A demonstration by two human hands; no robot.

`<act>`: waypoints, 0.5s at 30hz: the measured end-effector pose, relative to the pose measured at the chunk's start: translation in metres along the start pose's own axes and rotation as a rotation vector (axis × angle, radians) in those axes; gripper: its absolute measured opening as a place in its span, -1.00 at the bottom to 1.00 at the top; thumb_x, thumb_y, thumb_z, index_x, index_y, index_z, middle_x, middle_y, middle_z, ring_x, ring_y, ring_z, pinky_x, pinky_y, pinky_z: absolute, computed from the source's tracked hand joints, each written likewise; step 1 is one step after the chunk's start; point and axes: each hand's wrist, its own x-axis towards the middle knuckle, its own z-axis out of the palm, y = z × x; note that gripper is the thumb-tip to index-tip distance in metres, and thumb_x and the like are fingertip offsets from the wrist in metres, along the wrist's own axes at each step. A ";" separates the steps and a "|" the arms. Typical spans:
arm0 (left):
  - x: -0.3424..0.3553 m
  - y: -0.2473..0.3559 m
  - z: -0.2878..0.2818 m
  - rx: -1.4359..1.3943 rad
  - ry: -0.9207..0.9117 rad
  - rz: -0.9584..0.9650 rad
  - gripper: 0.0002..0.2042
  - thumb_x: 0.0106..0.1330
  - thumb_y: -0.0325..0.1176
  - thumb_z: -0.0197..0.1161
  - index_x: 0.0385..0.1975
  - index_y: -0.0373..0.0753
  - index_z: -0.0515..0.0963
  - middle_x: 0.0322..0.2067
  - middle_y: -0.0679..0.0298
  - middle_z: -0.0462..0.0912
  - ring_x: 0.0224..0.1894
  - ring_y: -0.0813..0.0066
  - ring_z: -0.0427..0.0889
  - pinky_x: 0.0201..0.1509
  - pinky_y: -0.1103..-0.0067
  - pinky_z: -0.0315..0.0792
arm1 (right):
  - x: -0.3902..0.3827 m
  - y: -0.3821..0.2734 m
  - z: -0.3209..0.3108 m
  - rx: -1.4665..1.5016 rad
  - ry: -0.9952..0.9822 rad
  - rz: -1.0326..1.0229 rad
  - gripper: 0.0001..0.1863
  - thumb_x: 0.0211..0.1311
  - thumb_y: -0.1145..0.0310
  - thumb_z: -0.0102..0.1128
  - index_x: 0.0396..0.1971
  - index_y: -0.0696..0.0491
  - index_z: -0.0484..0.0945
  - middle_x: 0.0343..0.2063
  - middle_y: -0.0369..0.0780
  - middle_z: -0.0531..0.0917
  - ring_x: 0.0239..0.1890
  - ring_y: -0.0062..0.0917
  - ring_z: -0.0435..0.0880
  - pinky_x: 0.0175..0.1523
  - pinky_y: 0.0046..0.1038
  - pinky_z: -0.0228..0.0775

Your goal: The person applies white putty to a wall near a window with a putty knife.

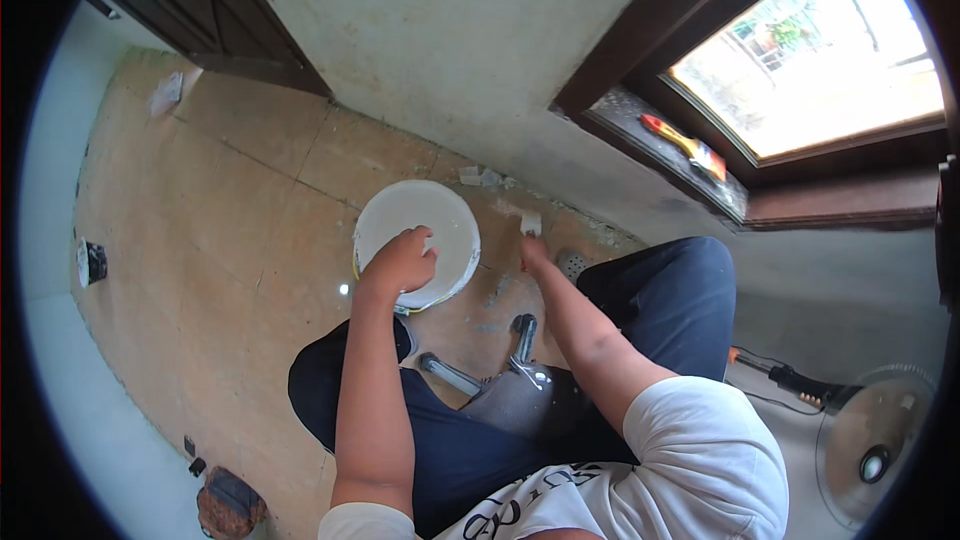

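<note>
A round white bucket (455, 225) with a pale top and a yellowish edge stands on the floor before me. I cannot tell whether that top is a lid or its contents. Over it is my left hand (402, 260), fingers curled together; anything between them is hidden. To the right, low by the wall, my right hand (536, 252) is closed around the handle of a small putty knife (531, 224). Its blade looks whitish, and a bit of red shows by the fingers. Light smears mark the floor beside the blade.
I sit on a low dark stool (530, 402), knees apart. A paintbrush (685, 148) lies on the window sill. At right stands a fan (872, 455). A small black-and-white tub (92, 263) is far left; a brown-black object (230, 503) lies lower left, a dark door (205, 5) upper left.
</note>
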 end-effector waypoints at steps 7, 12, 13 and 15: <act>-0.008 -0.006 -0.011 -0.032 0.037 0.015 -0.61 0.34 -0.25 0.07 0.11 -0.28 0.38 -0.04 0.03 0.56 0.01 0.16 0.54 0.09 0.42 0.39 | -0.082 -0.045 -0.008 0.097 -0.082 -0.222 -0.49 0.38 0.10 -0.24 -0.36 0.29 0.50 -0.65 -0.10 0.55 -0.69 -0.28 0.55 -0.65 -0.24 0.32; -0.019 -0.012 -0.019 -0.050 0.068 0.008 -0.59 0.35 -0.23 0.06 0.13 -0.28 0.37 -0.01 0.02 0.55 0.04 0.20 0.54 0.09 0.43 0.39 | -0.111 -0.074 0.013 0.182 -0.219 -0.249 -0.53 0.37 0.13 -0.22 -0.44 0.24 0.49 -0.73 -0.16 0.46 -0.78 -0.36 0.43 -0.70 -0.27 0.24; -0.020 -0.013 -0.022 -0.059 0.063 0.005 -0.59 0.35 -0.22 0.05 0.14 -0.27 0.37 0.00 0.02 0.55 0.05 0.21 0.53 0.09 0.43 0.39 | -0.114 -0.076 0.016 0.242 -0.349 -0.156 -0.56 0.34 0.15 -0.19 -0.47 0.23 0.48 -0.76 -0.19 0.42 -0.81 -0.39 0.38 -0.73 -0.28 0.19; -0.030 -0.031 -0.026 -0.058 0.091 -0.016 -0.57 0.35 -0.21 0.04 0.16 -0.27 0.36 0.01 0.00 0.54 0.05 0.19 0.53 0.10 0.44 0.38 | -0.136 -0.075 0.030 0.195 -0.428 -0.132 -0.61 0.30 0.17 -0.17 -0.44 0.22 0.47 -0.79 -0.22 0.37 -0.83 -0.43 0.32 -0.74 -0.30 0.13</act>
